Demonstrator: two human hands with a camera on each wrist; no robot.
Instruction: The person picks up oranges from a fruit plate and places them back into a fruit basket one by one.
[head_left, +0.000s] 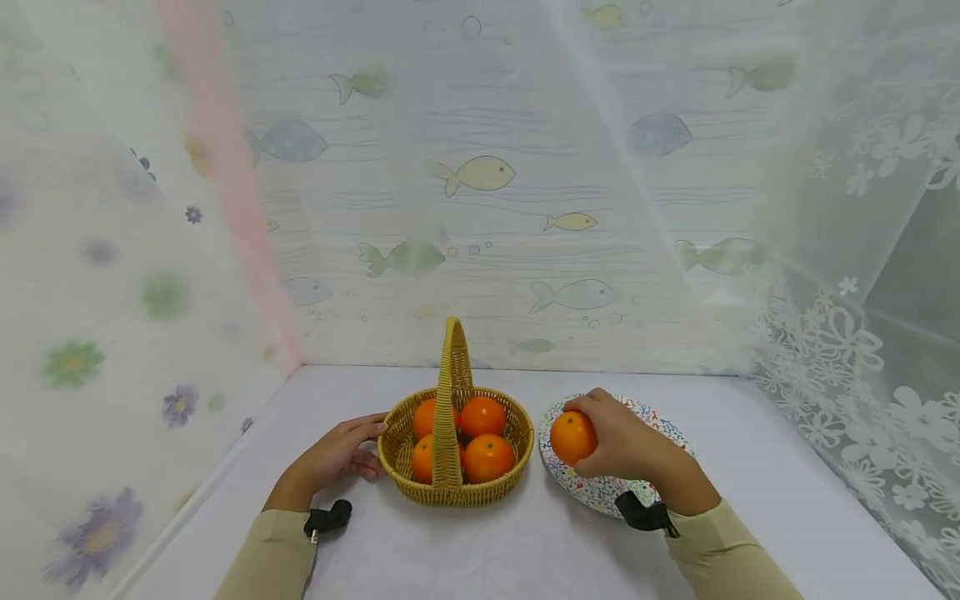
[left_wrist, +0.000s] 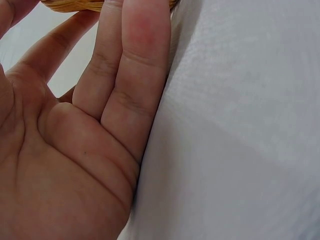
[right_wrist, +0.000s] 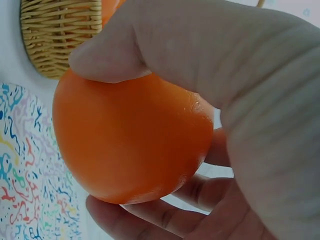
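In the head view my right hand point(head_left: 618, 437) holds an orange point(head_left: 573, 437) over the left part of a round patterned plate point(head_left: 660, 421). The right wrist view shows the thumb on one side of this orange point(right_wrist: 130, 140) and fingertips on the other. My left hand point(head_left: 337, 454) touches the left rim of a yellow wicker basket point(head_left: 468, 497) with its fingertips. Its fingers point(left_wrist: 142, 75) look nearly straight in the left wrist view. Several oranges point(head_left: 489, 458) lie inside the basket, partly behind its tall arched handle point(head_left: 447, 417).
A white cloth point(head_left: 450, 558) covers the table. Behind it hangs a pale curtain with fish prints point(head_left: 480, 173). Flower-printed fabric point(head_left: 75, 367) borders the left side, and lace netting point(head_left: 847, 358) the right. A black wrist camera point(head_left: 327, 518) sits at the left cuff.
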